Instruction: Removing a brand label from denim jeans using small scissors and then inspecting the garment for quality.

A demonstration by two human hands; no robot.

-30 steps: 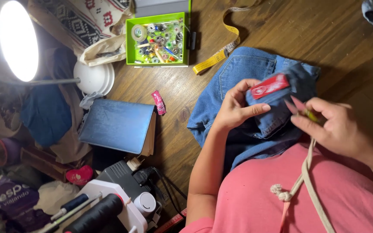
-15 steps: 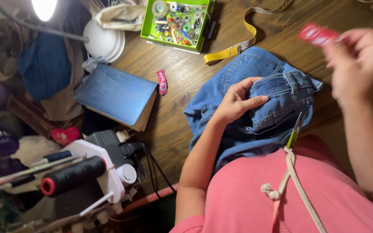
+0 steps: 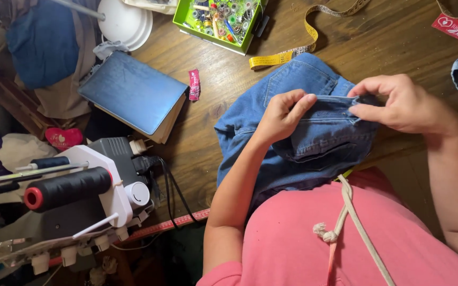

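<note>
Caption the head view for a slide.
Both hands, left hand and right hand, pinch the waistband of blue jeans on a wooden table.

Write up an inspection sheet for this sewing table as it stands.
Surface: wooden table, bare patches between items.
Job's things: denim garment, bunched, waistband held up.
Clutter: yellow tape measure, green sewing box, blue notebook, red packet, pink lighter-shaped item.
Hands: left hand and right hand both pinch the denim.
Cables: black cord by the sewing machine.
Surroundings: lamp base, black thread spool.
</note>
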